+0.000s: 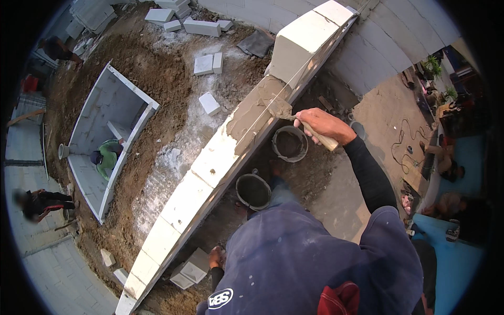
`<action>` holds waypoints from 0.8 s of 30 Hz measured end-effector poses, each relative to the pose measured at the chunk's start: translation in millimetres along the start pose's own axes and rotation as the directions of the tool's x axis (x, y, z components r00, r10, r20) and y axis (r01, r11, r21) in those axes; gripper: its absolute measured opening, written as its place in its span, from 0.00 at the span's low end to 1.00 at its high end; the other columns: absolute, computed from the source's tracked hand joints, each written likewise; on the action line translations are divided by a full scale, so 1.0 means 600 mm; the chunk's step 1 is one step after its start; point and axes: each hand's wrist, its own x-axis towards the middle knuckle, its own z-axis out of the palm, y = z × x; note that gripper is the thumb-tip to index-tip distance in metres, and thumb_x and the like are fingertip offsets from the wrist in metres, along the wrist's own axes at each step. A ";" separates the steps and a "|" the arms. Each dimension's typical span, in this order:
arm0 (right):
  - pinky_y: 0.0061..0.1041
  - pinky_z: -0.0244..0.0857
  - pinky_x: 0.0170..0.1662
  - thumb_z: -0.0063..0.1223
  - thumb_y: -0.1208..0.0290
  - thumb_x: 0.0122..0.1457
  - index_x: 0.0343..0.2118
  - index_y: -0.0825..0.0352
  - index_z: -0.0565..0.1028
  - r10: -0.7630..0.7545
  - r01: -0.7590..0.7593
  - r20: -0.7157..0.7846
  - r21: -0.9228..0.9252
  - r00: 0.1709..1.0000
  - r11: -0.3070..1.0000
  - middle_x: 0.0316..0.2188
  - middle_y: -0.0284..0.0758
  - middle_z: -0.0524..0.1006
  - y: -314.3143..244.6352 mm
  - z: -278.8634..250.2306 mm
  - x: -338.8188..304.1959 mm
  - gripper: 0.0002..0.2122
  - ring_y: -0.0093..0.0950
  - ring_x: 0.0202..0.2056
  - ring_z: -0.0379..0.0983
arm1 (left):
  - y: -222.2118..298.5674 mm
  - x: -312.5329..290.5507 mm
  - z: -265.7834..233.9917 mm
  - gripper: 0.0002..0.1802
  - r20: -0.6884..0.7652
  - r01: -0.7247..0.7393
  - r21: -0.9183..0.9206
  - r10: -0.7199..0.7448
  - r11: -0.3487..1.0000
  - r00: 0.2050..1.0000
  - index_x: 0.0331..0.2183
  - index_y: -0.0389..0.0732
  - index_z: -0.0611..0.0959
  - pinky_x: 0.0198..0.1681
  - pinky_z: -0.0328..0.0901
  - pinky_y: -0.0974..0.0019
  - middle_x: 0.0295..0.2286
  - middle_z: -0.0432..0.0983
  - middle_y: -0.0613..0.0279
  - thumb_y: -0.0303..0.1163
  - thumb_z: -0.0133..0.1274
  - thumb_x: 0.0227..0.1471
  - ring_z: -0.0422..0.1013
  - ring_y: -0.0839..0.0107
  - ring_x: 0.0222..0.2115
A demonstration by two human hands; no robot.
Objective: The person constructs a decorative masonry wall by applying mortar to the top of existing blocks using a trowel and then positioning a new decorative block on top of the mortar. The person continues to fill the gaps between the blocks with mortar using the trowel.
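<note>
My right hand [326, 126] is wrapped round the wooden handle of a trowel [280, 108]. The mortar-smeared blade rests at a bed of wet grey mortar [251, 116] on top of the pale block wall [198, 176]. A taut string runs along the wall top, over the mortar. Beyond the mortar, a taller block [299, 44] stands on the wall. Low beside my body, my left hand [216, 257] hangs near some pale blocks [195, 266]; its fingers are too small and shaded to read.
Two buckets, one [290, 144] below my right hand and another [253, 191] nearer my body, stand beside the wall. Across it, a person in green works inside a block-walled pit [113, 134]. Loose blocks [203, 65] lie on the soil. Cables [403, 147] snake at the right.
</note>
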 end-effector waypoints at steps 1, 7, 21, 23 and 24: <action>0.20 0.63 0.21 0.41 0.53 0.72 0.37 0.66 0.75 0.032 -0.030 -0.054 0.040 0.998 0.999 0.20 0.26 0.68 0.002 -0.012 0.017 0.19 0.17 0.16 0.66 | -0.010 0.000 0.003 0.21 -0.001 -0.003 -0.004 0.003 1.000 1.000 0.46 0.51 0.85 0.25 0.67 0.60 0.29 0.75 0.68 0.53 0.51 0.63 0.72 0.69 0.25; 0.23 0.64 0.21 0.42 0.52 0.72 0.36 0.66 0.74 0.044 -0.047 -0.072 -0.040 0.996 0.998 0.20 0.27 0.67 -0.007 -0.008 0.051 0.19 0.19 0.16 0.68 | -0.006 -0.015 0.046 0.19 -0.008 0.141 -0.026 -0.141 0.990 0.990 0.48 0.53 0.84 0.24 0.69 0.57 0.34 0.76 0.66 0.50 0.51 0.63 0.76 0.67 0.27; 0.48 0.70 0.36 0.36 0.65 0.70 0.35 0.74 0.74 -0.296 0.327 0.154 -0.599 0.943 0.731 0.29 0.48 0.78 0.006 0.152 0.021 0.17 0.49 0.31 0.77 | -0.031 -0.014 0.029 0.28 -0.088 -0.012 0.309 0.041 0.951 0.995 0.37 0.38 0.86 0.32 0.70 0.55 0.28 0.81 0.55 0.55 0.49 0.61 0.75 0.64 0.27; 0.44 0.71 0.32 0.39 0.66 0.70 0.35 0.73 0.73 -0.407 0.397 0.187 -0.751 0.894 0.528 0.32 0.44 0.79 0.041 0.155 -0.005 0.15 0.45 0.31 0.79 | -0.009 -0.033 0.010 0.28 -0.066 -0.087 0.292 0.111 0.953 0.992 0.42 0.39 0.86 0.36 0.71 0.53 0.34 0.83 0.53 0.55 0.49 0.62 0.78 0.60 0.31; 0.43 0.71 0.32 0.40 0.65 0.70 0.35 0.73 0.74 -0.358 0.348 0.154 -0.740 0.921 0.576 0.30 0.44 0.78 0.053 0.154 -0.030 0.16 0.43 0.29 0.79 | -0.007 -0.041 0.000 0.29 -0.059 -0.120 0.279 0.142 0.953 0.988 0.45 0.39 0.86 0.38 0.72 0.51 0.36 0.84 0.52 0.55 0.48 0.62 0.80 0.58 0.33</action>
